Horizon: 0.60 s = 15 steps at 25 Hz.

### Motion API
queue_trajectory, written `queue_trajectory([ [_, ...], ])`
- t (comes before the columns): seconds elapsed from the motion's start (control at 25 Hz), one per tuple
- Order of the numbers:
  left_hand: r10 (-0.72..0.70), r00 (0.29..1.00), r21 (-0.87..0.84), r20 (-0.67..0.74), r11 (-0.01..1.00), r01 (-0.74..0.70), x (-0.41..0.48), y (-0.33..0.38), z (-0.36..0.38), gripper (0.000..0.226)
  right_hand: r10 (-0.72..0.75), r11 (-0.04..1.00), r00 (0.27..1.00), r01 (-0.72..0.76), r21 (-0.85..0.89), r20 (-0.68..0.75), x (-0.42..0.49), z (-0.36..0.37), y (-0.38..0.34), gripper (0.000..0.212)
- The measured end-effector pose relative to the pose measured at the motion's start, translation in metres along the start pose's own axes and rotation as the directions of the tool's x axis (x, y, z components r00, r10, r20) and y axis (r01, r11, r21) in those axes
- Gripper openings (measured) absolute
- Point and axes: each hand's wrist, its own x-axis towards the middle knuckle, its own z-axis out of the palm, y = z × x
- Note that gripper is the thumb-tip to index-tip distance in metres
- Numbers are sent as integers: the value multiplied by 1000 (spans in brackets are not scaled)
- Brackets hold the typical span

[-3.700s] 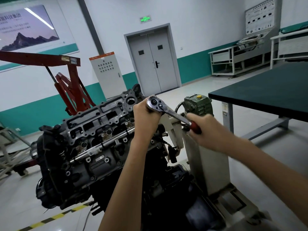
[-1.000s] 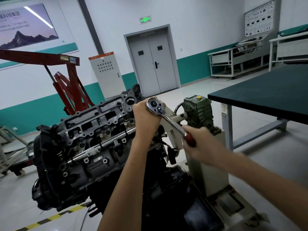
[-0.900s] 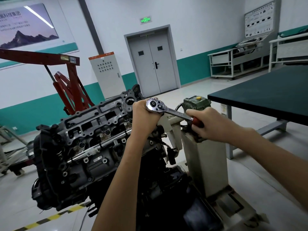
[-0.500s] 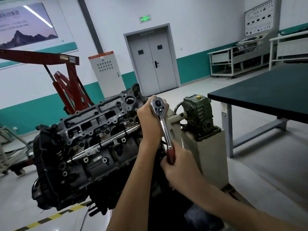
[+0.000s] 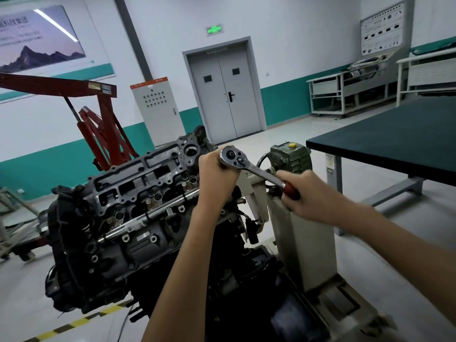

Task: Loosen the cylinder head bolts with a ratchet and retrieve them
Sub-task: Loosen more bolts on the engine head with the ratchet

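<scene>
2 hands were seen on 1 ratchet (image 5: 259, 172) above the near, right-hand end of the cylinder head (image 5: 138, 183). The left hand (image 5: 217, 175) was closed in a fist directly beneath the ratchet's round chrome head, fingers curled tight and thumb laid against the head's rim. Whatever ran down from the head was hidden inside that fist. The right hand (image 5: 307, 195) was wrapped round the dark red handle, with the fingers folded under it.

The tool's long axis was set across the view, from the head at upper left down to the handle at lower right. The head's flat face was turned upward. The shaft was held in front of the green gearbox (image 5: 292, 157) on the engine stand (image 5: 306, 243).
</scene>
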Motion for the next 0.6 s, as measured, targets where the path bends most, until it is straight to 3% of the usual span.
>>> queue_trajectory([
  [0.12,66,989,-6,-129,998,-68,-8,1,9,48,145,969,987,-126,213,-75,-23,40,-30,14],
  [0.2,36,981,-50,-191,998,-47,-9,1,16,38,212,940,961,-150,308,-179,-29,61,-53,21],
  [0.32,5,977,-131,-214,991,-34,-5,-2,14,46,249,899,949,-152,411,-195,-25,76,-75,17],
  [0.48,41,993,-12,-109,999,-42,-1,-2,0,33,126,974,989,-110,197,-72,-18,42,-41,11],
  [0.6,53,998,46,-34,998,-51,3,-3,-6,29,-14,998,1000,13,-54,-13,7,-3,-8,19],
])
